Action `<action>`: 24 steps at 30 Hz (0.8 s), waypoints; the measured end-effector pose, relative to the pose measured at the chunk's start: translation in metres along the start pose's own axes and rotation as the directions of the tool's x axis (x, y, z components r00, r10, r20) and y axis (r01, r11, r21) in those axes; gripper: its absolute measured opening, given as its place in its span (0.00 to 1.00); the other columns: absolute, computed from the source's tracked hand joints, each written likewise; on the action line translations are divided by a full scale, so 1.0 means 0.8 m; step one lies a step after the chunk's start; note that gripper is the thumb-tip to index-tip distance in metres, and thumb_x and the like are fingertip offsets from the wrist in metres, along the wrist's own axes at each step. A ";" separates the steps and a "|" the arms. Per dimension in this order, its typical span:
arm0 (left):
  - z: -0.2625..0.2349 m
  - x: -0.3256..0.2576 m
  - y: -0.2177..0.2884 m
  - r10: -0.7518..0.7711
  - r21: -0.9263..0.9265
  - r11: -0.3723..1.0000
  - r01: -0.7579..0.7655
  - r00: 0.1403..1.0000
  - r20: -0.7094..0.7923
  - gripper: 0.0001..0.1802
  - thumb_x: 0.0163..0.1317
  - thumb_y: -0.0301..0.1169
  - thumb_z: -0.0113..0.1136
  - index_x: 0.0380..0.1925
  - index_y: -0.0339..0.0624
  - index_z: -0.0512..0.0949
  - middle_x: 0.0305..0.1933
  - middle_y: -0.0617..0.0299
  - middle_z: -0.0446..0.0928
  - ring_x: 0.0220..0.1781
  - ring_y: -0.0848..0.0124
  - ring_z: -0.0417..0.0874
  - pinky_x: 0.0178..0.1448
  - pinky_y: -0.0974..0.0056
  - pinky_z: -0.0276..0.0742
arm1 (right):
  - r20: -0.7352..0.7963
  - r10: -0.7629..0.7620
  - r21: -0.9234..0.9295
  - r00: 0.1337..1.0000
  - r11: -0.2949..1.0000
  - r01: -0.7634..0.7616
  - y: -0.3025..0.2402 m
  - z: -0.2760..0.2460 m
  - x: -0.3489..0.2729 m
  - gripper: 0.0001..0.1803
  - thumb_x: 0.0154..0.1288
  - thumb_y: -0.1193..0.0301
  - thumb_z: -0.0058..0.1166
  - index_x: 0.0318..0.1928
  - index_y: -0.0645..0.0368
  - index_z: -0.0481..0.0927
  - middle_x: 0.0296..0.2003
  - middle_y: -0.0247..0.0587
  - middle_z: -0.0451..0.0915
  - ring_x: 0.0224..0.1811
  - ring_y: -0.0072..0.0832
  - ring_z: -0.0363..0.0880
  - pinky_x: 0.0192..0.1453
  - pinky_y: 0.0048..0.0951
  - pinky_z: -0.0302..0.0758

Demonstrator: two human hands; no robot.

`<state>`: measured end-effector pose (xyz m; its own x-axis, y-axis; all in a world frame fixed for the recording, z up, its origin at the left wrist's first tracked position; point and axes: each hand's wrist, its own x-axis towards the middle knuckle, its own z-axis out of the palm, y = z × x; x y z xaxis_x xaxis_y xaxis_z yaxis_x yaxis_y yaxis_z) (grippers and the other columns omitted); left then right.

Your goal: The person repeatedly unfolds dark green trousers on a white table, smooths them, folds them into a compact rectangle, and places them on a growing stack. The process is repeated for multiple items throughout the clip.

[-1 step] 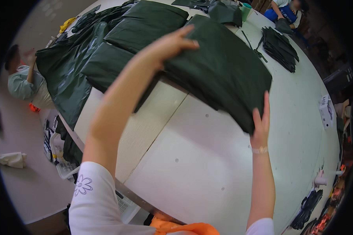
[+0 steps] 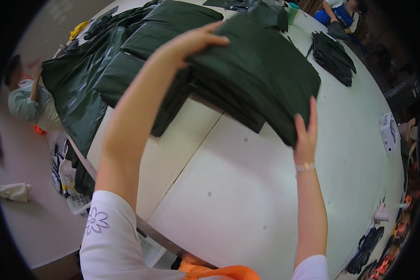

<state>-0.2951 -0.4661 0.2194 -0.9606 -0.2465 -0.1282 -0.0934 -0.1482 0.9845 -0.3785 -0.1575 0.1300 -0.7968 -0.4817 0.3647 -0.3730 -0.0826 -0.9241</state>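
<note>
A folded dark green sheet of smooth fabric [image 2: 266, 60] spans between my two hands, its near edge lifted off the darker folded stack [image 2: 228, 109] below. My left hand [image 2: 198, 41] grips its left edge, fingers on top and the thumb side toward the middle. At the near right corner, my right hand [image 2: 306, 135] pinches the layers between the thumb and fingers; the underside of that grip is hidden. To the left lie more folded green pieces [image 2: 172, 28] and a loose draped green sheet [image 2: 79, 88].
A white table [image 2: 238, 186] curves around me. On its right are a bundle of dark strips [image 2: 333, 58], a small white box [image 2: 387, 133] and another dark bundle [image 2: 366, 249]. White baskets [image 2: 74, 186] stand beside it. One person [image 2: 30, 98] is at left, another [image 2: 338, 18] far right.
Both hands have shifted slightly left and away from me with the folded fabric. More of the stack beneath now shows along its near side.
</note>
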 end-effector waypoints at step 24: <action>0.345 -0.134 -0.336 0.292 0.893 0.115 -0.434 0.875 0.387 0.37 0.53 0.40 0.60 0.63 0.44 0.59 0.70 0.54 0.52 0.72 0.57 0.51 0.70 0.45 0.47 | -0.466 0.637 -0.083 0.614 0.660 -0.747 0.052 -0.252 -0.468 0.16 0.65 0.74 0.47 0.53 0.60 0.72 0.47 0.38 0.73 0.41 0.24 0.73 0.46 0.24 0.74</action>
<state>-0.2395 -0.1357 0.0012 -0.9687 0.1120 0.2214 0.1724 0.9456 0.2758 -0.1915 0.1948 -0.0216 -0.9485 0.0582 -0.3113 0.3096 0.3778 -0.8726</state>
